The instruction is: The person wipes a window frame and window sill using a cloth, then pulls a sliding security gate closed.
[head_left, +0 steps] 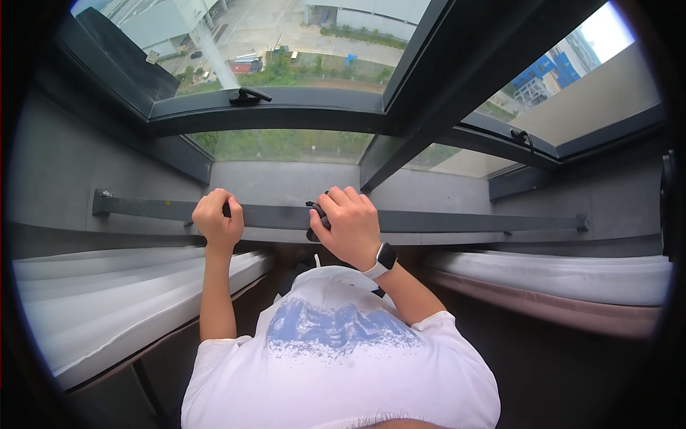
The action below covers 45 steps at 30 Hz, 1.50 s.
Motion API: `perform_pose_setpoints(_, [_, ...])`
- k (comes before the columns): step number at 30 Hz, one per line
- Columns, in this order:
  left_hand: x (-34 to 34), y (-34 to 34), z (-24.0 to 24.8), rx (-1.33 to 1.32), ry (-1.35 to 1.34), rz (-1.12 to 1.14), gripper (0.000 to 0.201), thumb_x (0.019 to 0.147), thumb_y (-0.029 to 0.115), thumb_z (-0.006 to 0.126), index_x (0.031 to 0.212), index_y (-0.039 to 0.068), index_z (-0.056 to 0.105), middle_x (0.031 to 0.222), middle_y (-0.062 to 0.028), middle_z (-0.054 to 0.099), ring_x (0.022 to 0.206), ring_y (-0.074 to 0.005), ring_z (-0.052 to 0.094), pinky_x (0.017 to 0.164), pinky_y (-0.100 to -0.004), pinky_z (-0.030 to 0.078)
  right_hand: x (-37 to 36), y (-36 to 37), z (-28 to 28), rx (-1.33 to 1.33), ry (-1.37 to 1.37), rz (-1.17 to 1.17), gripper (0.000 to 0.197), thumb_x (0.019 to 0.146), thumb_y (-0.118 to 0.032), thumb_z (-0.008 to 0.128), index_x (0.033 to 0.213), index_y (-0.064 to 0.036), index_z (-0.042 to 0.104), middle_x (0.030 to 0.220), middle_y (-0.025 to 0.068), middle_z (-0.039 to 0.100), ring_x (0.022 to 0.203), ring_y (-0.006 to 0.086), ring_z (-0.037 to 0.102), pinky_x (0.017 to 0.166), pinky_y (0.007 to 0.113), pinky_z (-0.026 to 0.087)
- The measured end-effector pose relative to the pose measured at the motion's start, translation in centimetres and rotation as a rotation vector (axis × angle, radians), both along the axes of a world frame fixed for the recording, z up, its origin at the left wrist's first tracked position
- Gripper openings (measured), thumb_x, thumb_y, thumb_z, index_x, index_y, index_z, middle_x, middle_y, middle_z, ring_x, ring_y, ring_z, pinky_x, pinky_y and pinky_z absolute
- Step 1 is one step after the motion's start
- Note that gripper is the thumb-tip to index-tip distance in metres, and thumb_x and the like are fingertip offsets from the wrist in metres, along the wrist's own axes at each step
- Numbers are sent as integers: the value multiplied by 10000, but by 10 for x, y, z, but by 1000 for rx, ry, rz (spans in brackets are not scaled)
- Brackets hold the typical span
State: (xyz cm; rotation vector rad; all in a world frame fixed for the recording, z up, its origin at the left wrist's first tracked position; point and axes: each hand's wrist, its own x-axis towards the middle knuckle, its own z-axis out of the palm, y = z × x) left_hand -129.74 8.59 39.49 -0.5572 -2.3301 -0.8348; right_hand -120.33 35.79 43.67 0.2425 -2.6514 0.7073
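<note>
A dark grey metal rail [275, 216] runs across in front of me at about waist height. My left hand [218, 220] is closed in a fist at the rail's left half; a bit of something black shows beside the thumb, its kind hidden by the fingers. To the right, my right hand [350, 223] curls over a small black curved object [315, 223] at the rail. Part of that object sticks out past my thumb and fingertips, too little to tell its kind. A watch with a white strap [386, 257] is on my right wrist.
Beyond the rail stand dark-framed windows, with black handles on the left pane [250, 96] and the right pane [522, 135]. A grey tiled sill [286, 175] lies below them. White curtains hang at the left [128, 293] and right [564, 279], the right one beside brownish cloth.
</note>
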Motion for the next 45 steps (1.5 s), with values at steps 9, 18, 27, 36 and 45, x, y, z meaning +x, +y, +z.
perform_pose_setpoints(9, [-1,4,-5,31,46,15,115,806,88,612,708,66,558,657,-98,560,559,-324,519,553,-416,406,47,112,-4,28,8,-391,199,940,-198,729,804,-56,698,791,99,650,758,356,636,702,471,497])
perform_pose_setpoints(18, [-2,6,-5,22,44,46,123,796,110,616,703,76,544,645,-92,548,550,-310,509,542,-412,398,-9,-11,-4,84,-55,-92,249,971,-236,694,785,-72,671,816,76,638,817,289,621,746,427,485])
perform_pose_setpoints(27, [0,6,-5,41,49,32,136,860,90,618,732,68,582,678,-96,588,583,-316,551,575,-409,423,-18,-28,-7,33,-1,35,224,982,-240,714,844,-69,674,855,84,643,828,291,636,742,428,503])
perform_pose_setpoints(36, [-1,3,-9,33,63,26,120,837,82,599,717,71,598,660,-89,589,555,-300,530,552,-400,407,41,101,0,83,-57,-264,182,944,-178,706,807,-64,668,803,88,634,754,333,623,693,465,493])
perform_pose_setpoints(45, [0,3,-6,16,21,28,160,848,76,565,719,24,646,668,-120,615,577,-282,587,571,-379,431,-5,5,-7,87,8,-143,228,955,-214,699,789,-63,658,805,85,634,796,301,629,719,442,491])
